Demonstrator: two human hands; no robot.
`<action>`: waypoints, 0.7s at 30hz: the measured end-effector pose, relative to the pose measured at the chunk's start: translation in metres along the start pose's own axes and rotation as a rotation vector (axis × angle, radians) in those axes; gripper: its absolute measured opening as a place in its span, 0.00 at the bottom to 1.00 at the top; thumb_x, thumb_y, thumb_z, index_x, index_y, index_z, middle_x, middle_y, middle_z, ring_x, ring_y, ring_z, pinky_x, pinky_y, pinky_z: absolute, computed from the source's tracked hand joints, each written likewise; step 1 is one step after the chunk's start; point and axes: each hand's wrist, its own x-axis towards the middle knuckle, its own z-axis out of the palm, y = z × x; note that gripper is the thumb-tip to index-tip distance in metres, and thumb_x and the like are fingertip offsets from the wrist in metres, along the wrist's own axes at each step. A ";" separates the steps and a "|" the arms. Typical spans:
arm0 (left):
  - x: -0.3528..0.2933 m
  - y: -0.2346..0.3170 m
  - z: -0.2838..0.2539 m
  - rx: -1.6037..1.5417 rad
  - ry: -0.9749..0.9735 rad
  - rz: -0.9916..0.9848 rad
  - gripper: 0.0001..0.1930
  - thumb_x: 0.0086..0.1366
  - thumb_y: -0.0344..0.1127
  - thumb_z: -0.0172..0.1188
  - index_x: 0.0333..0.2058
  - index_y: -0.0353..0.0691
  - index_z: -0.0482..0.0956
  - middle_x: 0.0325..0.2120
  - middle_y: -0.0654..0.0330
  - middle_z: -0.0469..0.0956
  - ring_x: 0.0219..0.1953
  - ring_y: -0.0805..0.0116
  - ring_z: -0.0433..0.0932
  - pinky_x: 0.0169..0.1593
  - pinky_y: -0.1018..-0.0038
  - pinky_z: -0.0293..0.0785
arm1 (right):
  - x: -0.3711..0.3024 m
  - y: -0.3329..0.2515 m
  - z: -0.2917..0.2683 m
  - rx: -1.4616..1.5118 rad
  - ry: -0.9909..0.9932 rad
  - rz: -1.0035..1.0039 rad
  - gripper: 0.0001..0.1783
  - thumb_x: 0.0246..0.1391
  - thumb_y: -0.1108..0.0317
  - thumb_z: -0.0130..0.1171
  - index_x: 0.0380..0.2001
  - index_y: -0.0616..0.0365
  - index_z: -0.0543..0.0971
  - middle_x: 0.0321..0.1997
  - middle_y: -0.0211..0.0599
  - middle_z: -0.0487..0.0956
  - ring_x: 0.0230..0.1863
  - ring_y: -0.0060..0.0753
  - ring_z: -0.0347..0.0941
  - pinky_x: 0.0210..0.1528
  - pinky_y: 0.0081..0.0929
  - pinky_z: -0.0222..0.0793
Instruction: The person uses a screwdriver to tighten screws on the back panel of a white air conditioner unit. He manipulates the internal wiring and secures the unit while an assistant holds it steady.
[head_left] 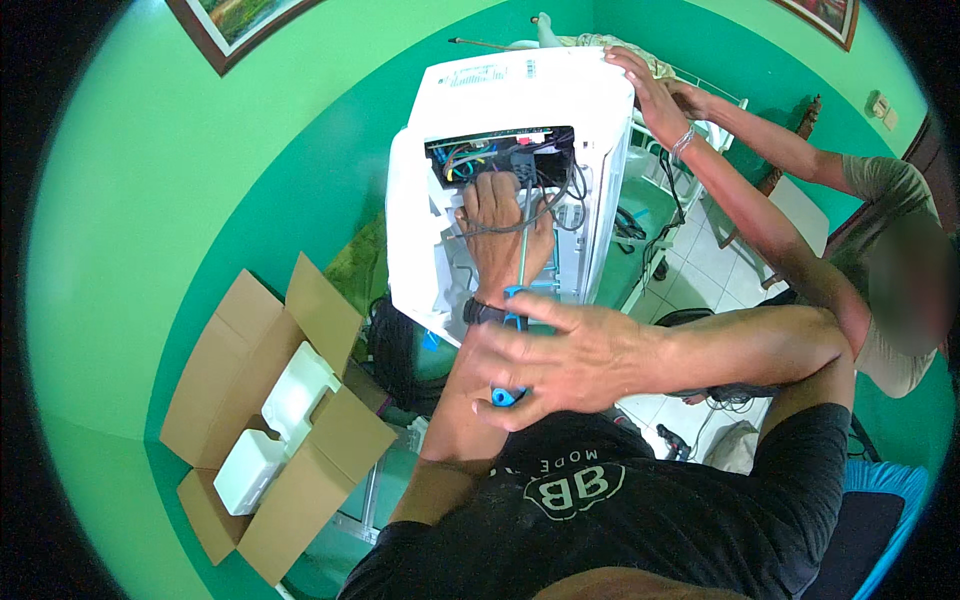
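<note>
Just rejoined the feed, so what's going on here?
The person's left hand is at the wired bay of a white appliance. The right hand, blurred, has its fingers spread over a long-shafted, blue-handled tool; whether it touches is unclear. Another person's hand rests on the appliance's upper right corner. An open cardboard box with white inserts sits lower left.

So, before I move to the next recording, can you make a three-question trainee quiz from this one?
1. True or false: the left hand, at the open white casing, has a black wristband.
2. The open cardboard box holds: a) black cables; b) white moulded pieces; c) a framed picture.
3. Fill in the colour: the right hand is over the ____ handle of a long-shafted tool.

Key: 1 true; 2 b; 3 blue.
</note>
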 end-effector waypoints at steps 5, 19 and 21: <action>0.001 -0.006 0.000 0.030 0.000 0.044 0.19 0.58 0.41 0.72 0.41 0.39 0.73 0.41 0.54 0.72 0.48 0.49 0.71 0.50 0.51 0.64 | -0.010 -0.003 0.013 0.107 -0.039 -0.056 0.16 0.55 0.58 0.59 0.49 0.31 0.77 0.48 0.30 0.73 0.54 0.36 0.72 0.59 0.43 0.65; 0.003 -0.004 -0.005 0.080 -0.081 0.024 0.22 0.61 0.46 0.72 0.42 0.38 0.73 0.42 0.52 0.72 0.49 0.47 0.71 0.50 0.48 0.65 | -0.007 0.004 0.014 0.168 0.086 -0.016 0.20 0.55 0.59 0.60 0.52 0.29 0.78 0.46 0.32 0.76 0.53 0.39 0.76 0.63 0.47 0.71; 0.005 -0.003 -0.004 0.081 -0.074 0.025 0.22 0.61 0.47 0.72 0.41 0.38 0.72 0.41 0.52 0.72 0.48 0.47 0.71 0.50 0.48 0.65 | -0.007 0.003 0.025 0.147 0.242 0.041 0.19 0.55 0.59 0.60 0.51 0.28 0.78 0.45 0.32 0.76 0.51 0.39 0.75 0.61 0.45 0.70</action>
